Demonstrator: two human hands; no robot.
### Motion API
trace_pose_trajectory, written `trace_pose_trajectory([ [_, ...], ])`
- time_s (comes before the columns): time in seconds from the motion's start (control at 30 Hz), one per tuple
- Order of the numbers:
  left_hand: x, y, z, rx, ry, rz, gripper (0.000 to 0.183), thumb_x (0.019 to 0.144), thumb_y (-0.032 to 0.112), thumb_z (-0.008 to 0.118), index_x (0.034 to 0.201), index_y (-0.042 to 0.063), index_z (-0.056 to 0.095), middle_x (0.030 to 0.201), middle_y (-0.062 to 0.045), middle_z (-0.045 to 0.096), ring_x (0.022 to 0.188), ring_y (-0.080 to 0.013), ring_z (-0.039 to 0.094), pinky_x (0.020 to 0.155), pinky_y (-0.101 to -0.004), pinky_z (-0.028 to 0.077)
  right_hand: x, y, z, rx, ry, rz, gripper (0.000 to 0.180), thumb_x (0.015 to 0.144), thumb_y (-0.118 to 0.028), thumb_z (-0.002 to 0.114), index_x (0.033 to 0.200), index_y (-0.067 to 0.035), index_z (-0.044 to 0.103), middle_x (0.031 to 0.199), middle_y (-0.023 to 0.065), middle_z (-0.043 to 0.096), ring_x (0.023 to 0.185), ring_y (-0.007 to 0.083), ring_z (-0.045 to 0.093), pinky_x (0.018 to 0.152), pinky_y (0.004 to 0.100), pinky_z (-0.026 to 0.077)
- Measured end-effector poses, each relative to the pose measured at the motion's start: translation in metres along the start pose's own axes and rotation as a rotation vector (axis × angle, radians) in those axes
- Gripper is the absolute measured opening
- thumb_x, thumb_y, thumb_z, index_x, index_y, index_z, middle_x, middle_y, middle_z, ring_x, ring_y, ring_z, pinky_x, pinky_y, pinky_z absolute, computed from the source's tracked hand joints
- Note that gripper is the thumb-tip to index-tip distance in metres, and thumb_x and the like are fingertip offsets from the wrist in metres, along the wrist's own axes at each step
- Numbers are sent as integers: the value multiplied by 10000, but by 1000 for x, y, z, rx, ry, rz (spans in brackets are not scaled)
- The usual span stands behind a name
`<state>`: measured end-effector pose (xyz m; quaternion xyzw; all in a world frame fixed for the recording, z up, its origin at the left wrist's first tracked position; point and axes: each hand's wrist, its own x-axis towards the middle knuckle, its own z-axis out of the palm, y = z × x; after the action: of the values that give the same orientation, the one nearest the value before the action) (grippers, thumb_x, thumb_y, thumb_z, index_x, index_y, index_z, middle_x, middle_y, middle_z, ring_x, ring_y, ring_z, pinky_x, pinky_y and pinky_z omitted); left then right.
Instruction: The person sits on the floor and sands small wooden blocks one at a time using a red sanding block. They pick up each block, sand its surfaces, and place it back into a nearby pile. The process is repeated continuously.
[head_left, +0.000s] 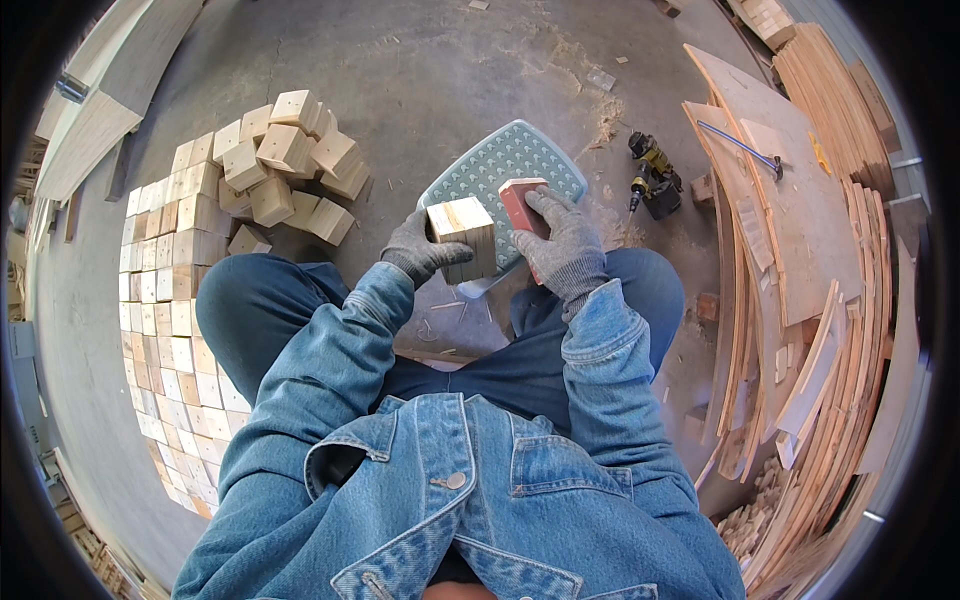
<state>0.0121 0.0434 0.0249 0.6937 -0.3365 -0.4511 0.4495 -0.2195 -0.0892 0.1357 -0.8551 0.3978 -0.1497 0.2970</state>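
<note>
My left hand (421, 247), in a grey knit glove, grips a squared wooden block (471, 216) by its left side and near face. The block's top is pale and its grain shows on the side. In my right hand (564, 238), gloved alike, is a reddish block (523, 205) with a pale edge, which looks like a sanding block. The two blocks are apart, with a narrow gap between them. Below both hands stands a teal plastic step stool (487, 169) with a raised pattern on its top, between my knees.
Stacked wooden blocks (165, 289) form rows at my left, with a loose heap of blocks (283, 146) beyond. At right lie a cordless drill (654, 178) and plywood sheets (806, 247) carrying a blue-handled hammer (741, 141). Sawdust (607, 120) marks the concrete floor (442, 60).
</note>
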Motion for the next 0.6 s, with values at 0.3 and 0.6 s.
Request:
trace_pose_trajectory([
  [0.3, -5, 14, -2, 22, -21, -5, 1010, 633, 401, 1031, 1434, -32, 593, 1329, -184, 730, 1250, -311, 696, 1109, -411, 522, 1, 2, 2, -2, -8, 10, 630, 852, -268, 848, 1422, -60, 678, 1517, 177, 621, 1368, 346, 618, 1176, 411, 486],
  [0.6, -5, 20, -3, 20, -38, -49, 1079, 604, 387, 1054, 1460, -33, 548, 1367, -208, 706, 1265, -319, 694, 1109, -407, 538, 0, 2, 2, -18, -9, 11, 632, 850, -281, 851, 1419, -65, 681, 1511, 176, 626, 1369, 345, 620, 1179, 414, 486],
])
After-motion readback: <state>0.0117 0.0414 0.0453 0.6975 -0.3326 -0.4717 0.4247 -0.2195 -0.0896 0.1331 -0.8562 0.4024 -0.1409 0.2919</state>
